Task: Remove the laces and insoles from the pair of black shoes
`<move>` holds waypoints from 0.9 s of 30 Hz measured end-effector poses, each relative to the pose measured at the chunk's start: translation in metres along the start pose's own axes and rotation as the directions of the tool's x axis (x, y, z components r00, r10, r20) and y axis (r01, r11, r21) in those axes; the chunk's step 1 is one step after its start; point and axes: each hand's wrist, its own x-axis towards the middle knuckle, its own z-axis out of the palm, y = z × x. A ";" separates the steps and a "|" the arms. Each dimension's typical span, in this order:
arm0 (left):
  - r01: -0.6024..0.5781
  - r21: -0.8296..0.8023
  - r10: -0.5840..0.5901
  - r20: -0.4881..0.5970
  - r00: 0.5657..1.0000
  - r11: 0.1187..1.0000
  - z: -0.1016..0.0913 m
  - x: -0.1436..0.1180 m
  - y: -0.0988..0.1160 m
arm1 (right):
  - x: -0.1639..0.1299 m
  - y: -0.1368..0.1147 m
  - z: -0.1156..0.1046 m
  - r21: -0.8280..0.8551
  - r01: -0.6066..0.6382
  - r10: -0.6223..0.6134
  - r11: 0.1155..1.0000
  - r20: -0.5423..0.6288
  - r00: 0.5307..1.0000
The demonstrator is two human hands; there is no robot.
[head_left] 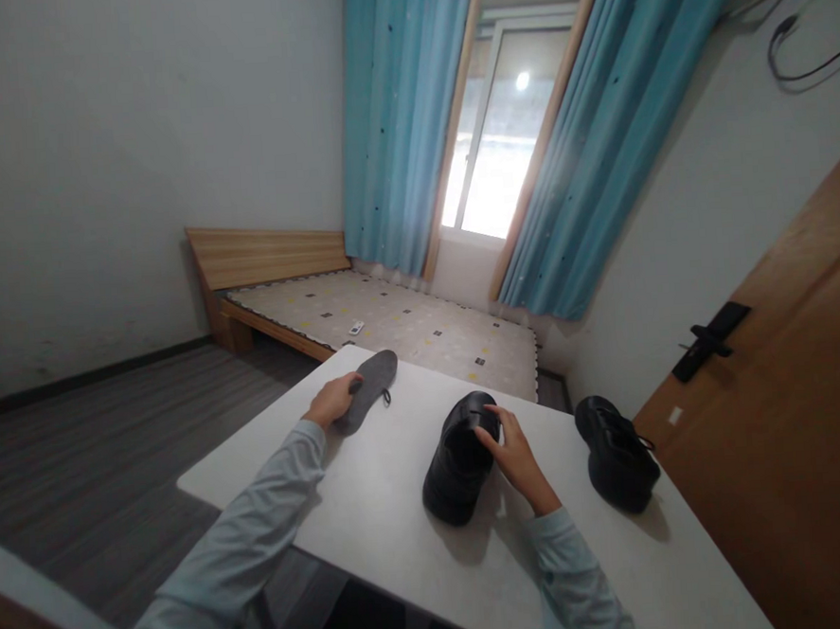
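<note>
A flat grey insole (376,379) lies at the left part of the white table (396,506). My left hand (331,401) is closed on its near left edge, and a small dark piece shows at the fingertips. A thin black loop, perhaps a lace, sticks out on the insole's right side. In the middle stands a black shoe (448,479), its opening facing up. My right hand (515,451) grips the shoe's rim at the far right, thumb and fingers apart around the edge. A second black shoe (620,464) with laces rests farther right, untouched.
Beyond the table is a bed with a wooden headboard (274,252) and a patterned mattress (421,329), on which a small white object (356,328) lies. Blue curtains (408,116) flank a window. A wooden door (808,376) with a black handle (712,339) is close on the right.
</note>
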 end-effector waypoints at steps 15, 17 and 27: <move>-0.475 0.081 0.482 -0.150 0.863 0.876 -0.023 -0.069 0.103 | 0.000 0.001 -0.001 -0.017 0.008 -0.008 1.000 0.024 1.000; -0.673 -0.050 0.669 -0.072 0.739 0.738 -0.025 -0.092 0.125 | 0.001 0.000 -0.002 -0.017 0.008 -0.008 1.000 0.039 0.999; -0.755 0.083 0.750 0.088 0.655 0.650 0.023 -0.144 0.167 | -0.001 -0.002 -0.003 0.021 0.003 -0.003 1.000 0.001 1.000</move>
